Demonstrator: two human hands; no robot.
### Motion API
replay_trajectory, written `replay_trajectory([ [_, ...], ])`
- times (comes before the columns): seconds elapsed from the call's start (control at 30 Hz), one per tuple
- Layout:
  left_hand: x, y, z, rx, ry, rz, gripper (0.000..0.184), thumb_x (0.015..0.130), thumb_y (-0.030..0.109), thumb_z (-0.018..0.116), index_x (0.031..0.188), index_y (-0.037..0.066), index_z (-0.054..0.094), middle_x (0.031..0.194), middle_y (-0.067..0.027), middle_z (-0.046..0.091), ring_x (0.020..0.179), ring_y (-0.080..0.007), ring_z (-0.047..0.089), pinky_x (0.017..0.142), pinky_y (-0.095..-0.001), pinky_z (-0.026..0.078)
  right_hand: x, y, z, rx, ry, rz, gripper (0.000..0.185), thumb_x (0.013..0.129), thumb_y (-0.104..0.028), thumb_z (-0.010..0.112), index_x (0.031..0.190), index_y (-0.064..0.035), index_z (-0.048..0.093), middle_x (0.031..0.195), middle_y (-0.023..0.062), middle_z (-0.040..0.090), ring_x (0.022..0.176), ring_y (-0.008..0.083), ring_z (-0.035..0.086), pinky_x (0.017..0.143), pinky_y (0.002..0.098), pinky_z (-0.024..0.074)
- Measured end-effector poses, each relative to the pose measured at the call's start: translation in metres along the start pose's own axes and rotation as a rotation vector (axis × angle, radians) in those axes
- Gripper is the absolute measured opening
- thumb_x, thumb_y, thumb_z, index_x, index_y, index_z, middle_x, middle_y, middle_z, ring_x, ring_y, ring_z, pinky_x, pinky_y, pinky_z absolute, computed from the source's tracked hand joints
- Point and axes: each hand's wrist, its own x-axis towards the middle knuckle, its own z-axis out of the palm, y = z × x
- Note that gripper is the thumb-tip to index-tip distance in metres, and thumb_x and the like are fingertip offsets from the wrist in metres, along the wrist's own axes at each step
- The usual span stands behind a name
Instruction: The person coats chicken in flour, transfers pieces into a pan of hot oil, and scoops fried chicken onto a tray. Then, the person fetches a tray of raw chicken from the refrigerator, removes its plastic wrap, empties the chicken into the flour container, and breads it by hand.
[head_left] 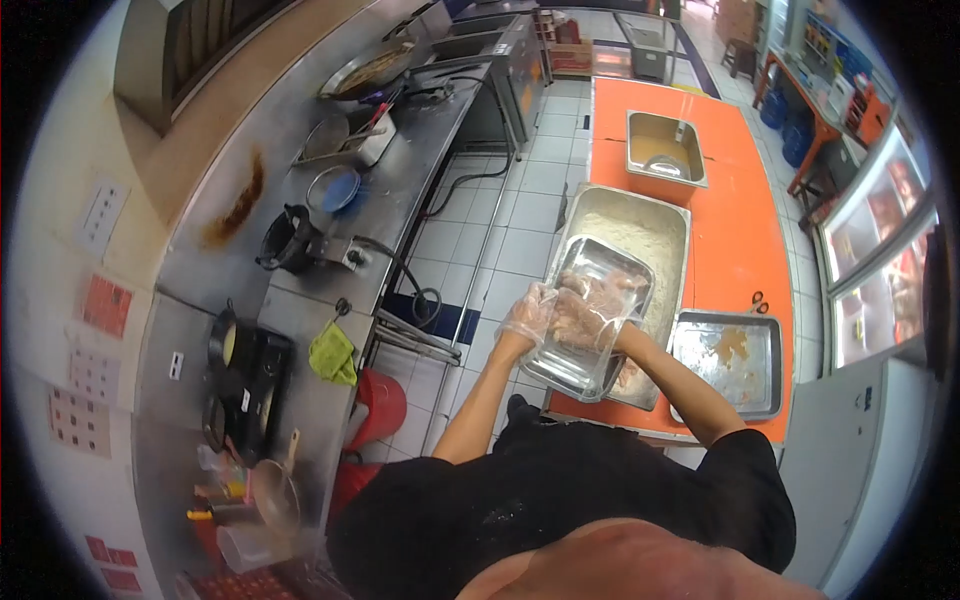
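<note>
A silver metal tray [565, 375] is tilted over a larger metal pan [620, 215] that holds pale, floury contents. My left hand [528, 314], in a clear plastic glove, grips the tray's left rim. My right hand [600, 318], gloved the same way, is inside the tray with its fingers around pieces of raw meat [585, 285]. Loose clear plastic blurs its fingertips and part of the meat. More meat pieces [628, 374] show by the pan's near right side.
An orange table [735, 235] carries the pan, a deep container of cloudy liquid [650, 130], a stained shallow tray [755, 385] and scissors [760, 302]. Along the left runs a steel counter [325, 285] with a stove [262, 385]. A red bucket [380, 405] stands below.
</note>
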Motion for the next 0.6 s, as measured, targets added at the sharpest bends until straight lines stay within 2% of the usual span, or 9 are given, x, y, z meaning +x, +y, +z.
replay_trajectory([
  [0.03,0.002,0.003,-0.003,-0.023,-0.037,-0.03,0.038,0.105,0.04,0.055,0.123,0.006,0.054,0.095,-0.0249,0.071,0.094,-0.0474,0.069,0.081,-0.0525,0.053,-0.004,0.023,0.037,0.133,0.03,0.009,0.095,0.08,-0.057,0.078,0.156,-0.013,0.042,0.151,0.0216,0.05,0.134,0.0433,0.05,0.114,0.0569,0.0382],
  [0.13,0.007,0.008,0.0,0.027,-0.073,-0.048,0.038,0.105,0.041,0.055,0.124,0.007,0.054,0.096,-0.0262,0.071,0.095,-0.0486,0.068,0.081,-0.0531,0.052,-0.009,-0.019,-0.026,-0.286,0.312,0.13,0.099,0.078,-0.064,0.075,0.153,-0.0081,0.044,0.148,0.026,0.051,0.135,0.0483,0.047,0.11,0.0596,0.0396],
  [0.2,0.003,-0.003,0.012,0.074,-0.01,0.156,0.039,0.105,0.041,0.053,0.124,0.008,0.053,0.097,-0.0277,0.071,0.096,-0.0495,0.067,0.082,-0.0541,0.052,0.0,-0.012,-0.013,-0.183,0.447,0.199,0.097,0.078,-0.063,0.075,0.151,-0.0052,0.047,0.144,0.026,0.054,0.133,0.0458,0.049,0.109,0.0594,0.0409],
  [0.23,0.008,-0.006,0.008,0.093,0.007,0.175,0.038,0.105,0.042,0.053,0.124,0.008,0.053,0.098,-0.0281,0.071,0.097,-0.0499,0.067,0.082,-0.0545,0.052,0.004,-0.013,-0.023,-0.149,0.271,0.2,0.09,0.078,-0.063,0.074,0.142,-0.0017,0.054,0.137,0.0249,0.059,0.129,0.0439,0.053,0.105,0.0565,0.0445],
  [0.27,0.014,-0.009,0.005,0.112,0.024,0.195,0.038,0.106,0.042,0.052,0.125,0.008,0.053,0.098,-0.0286,0.071,0.097,-0.0502,0.067,0.082,-0.0549,0.051,0.01,-0.006,-0.02,-0.094,0.242,0.119,0.087,0.079,-0.064,0.073,0.139,-0.0033,0.057,0.134,0.0237,0.061,0.126,0.0441,0.055,0.106,0.0577,0.0424],
  [0.33,0.009,-0.003,0.004,0.08,0.005,0.04,0.038,0.106,0.041,0.051,0.125,0.009,0.053,0.1,-0.0289,0.07,0.098,-0.0509,0.066,0.083,-0.0557,0.051,0.002,-0.007,-0.014,0.022,0.152,-0.019,0.081,0.079,-0.066,0.07,0.133,-0.0066,0.062,0.129,0.0211,0.065,0.121,0.0445,0.06,0.109,0.0601,0.038],
  [0.43,0.01,-0.01,-0.001,0.08,0.013,0.053,0.038,0.105,0.042,0.051,0.123,0.008,0.055,0.101,-0.029,0.07,0.098,-0.0504,0.066,0.082,-0.0554,0.051,-0.005,-0.031,-0.029,-0.018,-0.121,-0.004,0.055,0.081,-0.061,0.068,0.115,-0.0173,0.075,0.106,0.0149,0.073,0.102,0.0416,0.068,0.106,0.0677,0.0337],
  [0.53,0.01,-0.028,-0.004,0.119,0.027,0.021,0.037,0.105,0.041,0.053,0.123,0.009,0.055,0.1,-0.029,0.07,0.097,-0.0497,0.067,0.081,-0.0559,0.051,-0.023,-0.036,-0.023,-0.115,-0.247,-0.147,0.046,0.084,-0.056,0.066,0.116,-0.0251,0.075,0.114,0.0118,0.073,0.104,0.0361,0.069,0.105,0.075,0.0275],
  [0.6,0.015,-0.019,-0.007,0.113,0.043,-0.014,0.035,0.105,0.04,0.054,0.123,0.01,0.055,0.1,-0.0292,0.07,0.096,-0.0499,0.067,0.081,-0.0568,0.05,-0.032,-0.035,-0.011,-0.114,-0.238,-0.167,0.045,0.085,-0.053,0.066,0.119,-0.0235,0.072,0.116,0.0122,0.071,0.107,0.0351,0.067,0.106,0.0698,0.0299],
])
